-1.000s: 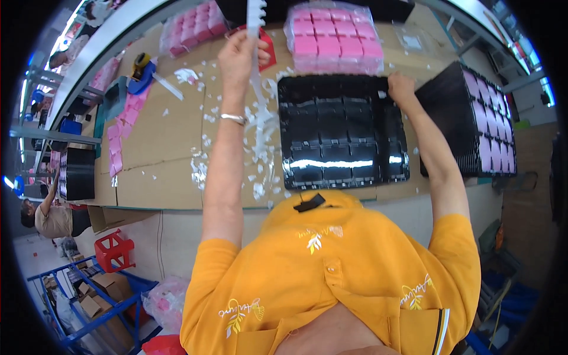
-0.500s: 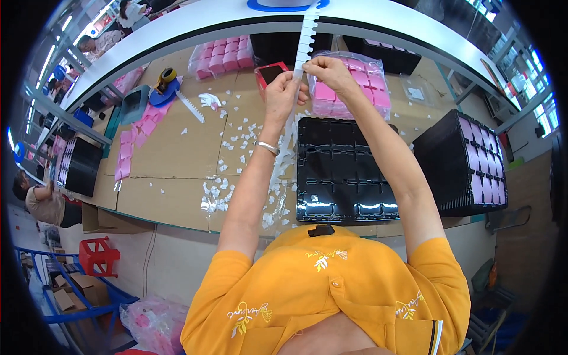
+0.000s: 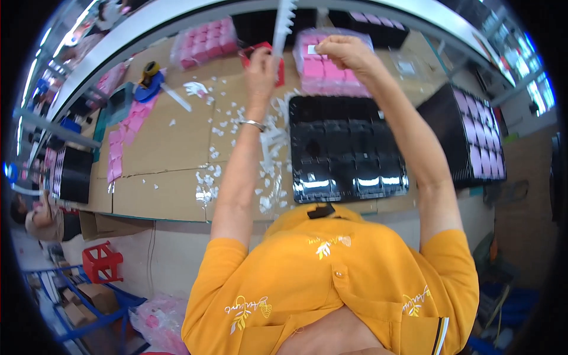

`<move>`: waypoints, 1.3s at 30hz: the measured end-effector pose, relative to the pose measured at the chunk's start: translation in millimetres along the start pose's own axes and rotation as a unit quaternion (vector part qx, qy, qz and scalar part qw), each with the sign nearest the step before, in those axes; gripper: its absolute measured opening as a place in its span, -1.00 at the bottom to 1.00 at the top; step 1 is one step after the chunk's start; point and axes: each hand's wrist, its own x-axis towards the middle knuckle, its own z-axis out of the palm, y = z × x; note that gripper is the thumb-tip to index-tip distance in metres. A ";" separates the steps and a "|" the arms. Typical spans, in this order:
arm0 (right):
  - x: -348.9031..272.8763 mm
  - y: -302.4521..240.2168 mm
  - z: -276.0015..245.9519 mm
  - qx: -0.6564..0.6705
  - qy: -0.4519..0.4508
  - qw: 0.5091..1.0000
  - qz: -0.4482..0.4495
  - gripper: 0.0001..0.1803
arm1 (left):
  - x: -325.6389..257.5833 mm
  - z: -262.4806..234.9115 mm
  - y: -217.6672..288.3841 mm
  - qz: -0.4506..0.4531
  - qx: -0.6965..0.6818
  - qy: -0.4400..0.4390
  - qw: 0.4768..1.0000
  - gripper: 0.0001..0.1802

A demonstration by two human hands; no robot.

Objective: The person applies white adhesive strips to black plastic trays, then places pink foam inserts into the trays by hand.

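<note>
Two bare hands are raised above a cardboard-covered workbench [image 3: 160, 148], working a long white notched strip [image 3: 283, 23] that hangs down over the near-left corner of an empty black compartment tray [image 3: 346, 148]. The left hand [image 3: 261, 62] has its fingers closed round the strip, just left of the tray's far edge; a silver bangle [image 3: 253, 124] circles that wrist. The right hand [image 3: 346, 50], above the tray's far edge, pinches a small white piece between thumb and fingertips, though whether that piece is part of the strip cannot be told.

The strip looks thin, light and limp, likely a die-cut liner or foam backing that would tear easily at its notches; it seems best held flat near the top, with a second grip close beside the first.

White scraps [image 3: 236, 127] litter the cardboard left of the tray. Wrapped packs of pink pads [image 3: 331, 71] lie beyond the tray, another black tray filled with pink pieces [image 3: 473, 136] leans to its right, and loose pink pads [image 3: 127, 127] lie well to its left. Far left of the tray, another person [image 3: 35, 213] bends over a separate station.
</note>
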 end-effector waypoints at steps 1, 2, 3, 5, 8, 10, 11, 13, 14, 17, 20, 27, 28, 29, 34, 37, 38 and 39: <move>-23.3 -0.4 -13.6 -0.038 -0.028 0.999 -0.009 -0.80 | -5.3 -6.1 -13.9 0.033 0.020 0.013 0.999 -0.72; -44.2 9.2 -28.9 -0.075 -0.056 0.996 -0.015 -0.80 | -11.3 -13.5 -30.8 0.064 0.038 0.024 0.997 -0.69; -66.7 29.1 -47.9 -0.112 -0.043 0.993 -0.004 -0.80 | -19.6 -22.9 -36.0 0.040 0.041 0.011 0.998 -0.67; -116.7 83.9 -93.7 -0.167 -0.041 0.985 -0.023 -0.76 | -46.4 -41.0 -41.0 -0.014 0.018 -0.016 1.000 -0.65; -186.4 153.1 -134.7 -0.219 -0.021 0.965 0.140 -0.79 | -85.5 -50.8 -42.5 -0.083 0.015 -0.045 0.995 -0.64; -216.8 191.9 -137.1 -0.225 -0.006 0.956 0.188 -0.80 | -109.0 -46.6 -44.2 -0.116 0.038 -0.061 0.991 -0.63; -223.6 203.8 -132.2 -0.257 0.006 0.949 0.183 -0.78 | -121.2 -42.9 -39.6 -0.122 0.049 -0.088 0.987 -0.64; -233.2 220.5 -125.6 -0.310 -0.009 0.934 0.180 -0.77 | -141.4 -33.8 -29.0 -0.127 0.063 -0.134 0.981 -0.64; -233.4 221.8 -118.2 -0.343 -0.011 0.918 0.200 -0.77 | -149.2 -29.8 -18.8 -0.129 0.068 -0.137 0.980 -0.64; -242.8 239.4 -102.8 -0.490 0.029 0.862 0.128 -0.72 | -164.2 -8.7 25.9 -0.065 0.096 -0.232 0.966 -0.66; -244.3 229.7 -93.8 -0.557 0.045 0.821 0.113 -0.66 | -180.8 18.6 51.1 0.022 0.117 -0.272 0.955 -0.67; -265.4 218.3 -131.4 -0.554 0.124 0.819 0.079 -0.75 | -225.9 108.6 108.8 0.270 0.089 -0.476 0.832 -0.67; -270.4 217.9 -135.1 -0.533 0.147 0.828 0.089 -0.77 | -232.0 122.5 110.6 0.312 0.093 -0.486 0.811 -0.68; -275.6 219.6 -138.3 -0.531 0.147 0.829 0.091 -0.77 | -237.0 134.9 111.2 0.312 0.093 -0.489 0.809 -0.68; -301.9 244.8 -151.7 -0.447 0.174 0.868 0.128 -0.77 | -254.9 171.6 110.6 0.350 0.152 -0.512 0.769 -0.67; -314.4 269.7 -153.9 -0.413 0.163 0.883 0.155 -0.77 | -257.1 184.9 122.8 0.368 0.188 -0.521 0.747 -0.68; -317.8 280.0 -154.6 -0.401 0.154 0.888 0.162 -0.77 | -257.9 183.8 124.7 0.369 0.189 -0.525 0.744 -0.68; -322.1 294.6 -156.2 -0.397 0.149 0.888 0.175 -0.77 | -257.8 180.0 126.7 0.367 0.180 -0.529 0.743 -0.68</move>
